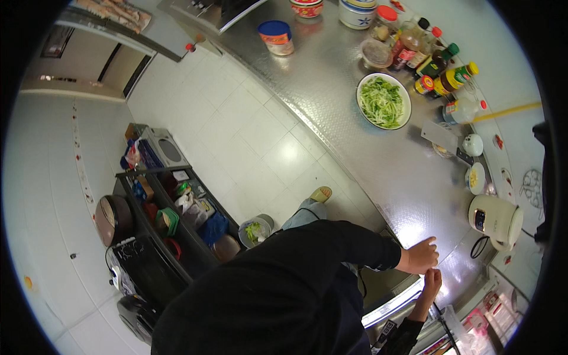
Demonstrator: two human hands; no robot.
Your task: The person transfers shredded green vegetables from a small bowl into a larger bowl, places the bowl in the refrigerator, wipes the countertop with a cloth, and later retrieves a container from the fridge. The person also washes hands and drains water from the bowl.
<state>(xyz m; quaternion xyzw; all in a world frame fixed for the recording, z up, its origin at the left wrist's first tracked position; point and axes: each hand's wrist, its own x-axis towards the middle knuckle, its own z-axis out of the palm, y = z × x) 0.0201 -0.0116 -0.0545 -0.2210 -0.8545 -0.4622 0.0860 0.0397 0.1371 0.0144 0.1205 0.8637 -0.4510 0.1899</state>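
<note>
Over the steel countertop (pixel 368 159), my left hand (pixel 418 257) reaches out with its fingers curled. My right hand (pixel 432 283) is bent up from below, its fingertips against or very close to the heel of my left hand. Whether anything small is between the fingers is too small to tell. Nearest to both hands is a cream electric kettle-like appliance (pixel 495 217) with a dark display, and a black loop (pixel 479 247) beside it. A small bowl of chopped pale pieces (pixel 474 178) and a cleaver (pixel 440 136) lie farther along the wall.
A white bowl of shredded greens (pixel 382 102) stands on the counter, near several sauce bottles (pixel 437 62). A blue-lidded tub (pixel 276 37) sits farther off. Behind me are a waste bin (pixel 256 230) and a loaded black shelf rack (pixel 177 208). Plastic bags (pixel 477 321) lie at lower right.
</note>
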